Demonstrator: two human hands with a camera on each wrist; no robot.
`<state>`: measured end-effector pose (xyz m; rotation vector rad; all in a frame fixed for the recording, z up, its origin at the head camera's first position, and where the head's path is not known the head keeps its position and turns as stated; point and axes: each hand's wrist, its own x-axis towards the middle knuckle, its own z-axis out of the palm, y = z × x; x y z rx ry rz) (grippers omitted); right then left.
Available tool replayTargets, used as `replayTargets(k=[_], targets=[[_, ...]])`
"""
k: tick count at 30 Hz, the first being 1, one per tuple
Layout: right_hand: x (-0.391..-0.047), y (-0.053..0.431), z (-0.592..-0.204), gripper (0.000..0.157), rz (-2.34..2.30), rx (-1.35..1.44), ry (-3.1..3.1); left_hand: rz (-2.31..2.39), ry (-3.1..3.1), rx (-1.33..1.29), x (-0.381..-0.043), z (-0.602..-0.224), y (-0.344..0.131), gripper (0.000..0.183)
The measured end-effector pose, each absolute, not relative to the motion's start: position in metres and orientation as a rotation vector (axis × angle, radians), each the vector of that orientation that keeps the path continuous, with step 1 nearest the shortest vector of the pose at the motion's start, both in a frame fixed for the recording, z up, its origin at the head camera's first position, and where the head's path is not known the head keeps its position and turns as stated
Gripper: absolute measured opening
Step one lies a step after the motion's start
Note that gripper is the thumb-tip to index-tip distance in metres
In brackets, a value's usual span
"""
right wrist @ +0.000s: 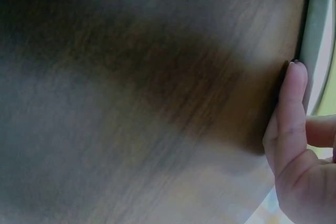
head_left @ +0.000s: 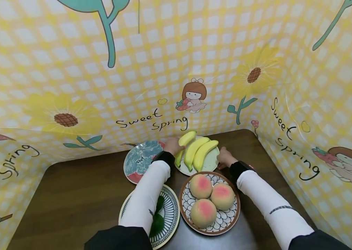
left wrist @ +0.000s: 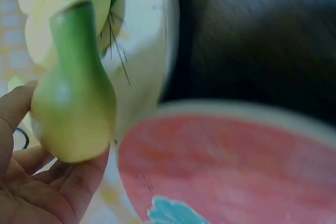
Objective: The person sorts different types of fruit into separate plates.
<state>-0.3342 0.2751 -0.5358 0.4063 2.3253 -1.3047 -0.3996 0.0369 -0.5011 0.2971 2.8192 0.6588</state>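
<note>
My left hand (head_left: 173, 146) grips the leftmost yellow banana (head_left: 187, 138) at the back of the table. In the left wrist view this banana (left wrist: 73, 87) points its green stem toward the camera, with fingers on its left and underneath. Two more bananas (head_left: 200, 154) lie beside it on a pale plate (head_left: 211, 162). At that plate's right rim, my right hand (head_left: 225, 158) holds the edge. The right wrist view shows one finger straight along the outside of the rim (right wrist: 317, 40) and another reaching over it; the rest is hidden.
A blue and red floral plate (head_left: 140, 158) stands left of the bananas. In front, a brown-rimmed plate (head_left: 184, 208) bears three peaches (head_left: 203, 212). A striped-rim plate (head_left: 173, 215) with green items (head_left: 157, 224) lies partly under my left forearm. Patterned cloth (head_left: 151, 86) walls the brown table (head_left: 63, 201).
</note>
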Motion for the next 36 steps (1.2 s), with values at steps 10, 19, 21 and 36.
replayTargets(k=[10,19,21,36], targets=[[-0.354,0.27,-0.566,0.07,-1.323,0.349,2.297,0.634,2.776,0.284,-0.419,-0.536,0.03,0.04],[-0.341,0.26,-0.543,0.066,-1.298,0.331,2.309,0.628,2.766,0.317,-0.442,-0.577,0.012,0.048],[-0.343,0.26,-0.544,0.066,-1.296,0.324,2.319,0.623,2.74,0.283,-0.415,-0.541,0.016,0.05],[-0.342,0.315,-0.511,0.05,-1.074,0.105,2.585,0.735,2.727,0.513,-0.378,-0.433,-0.041,0.063]])
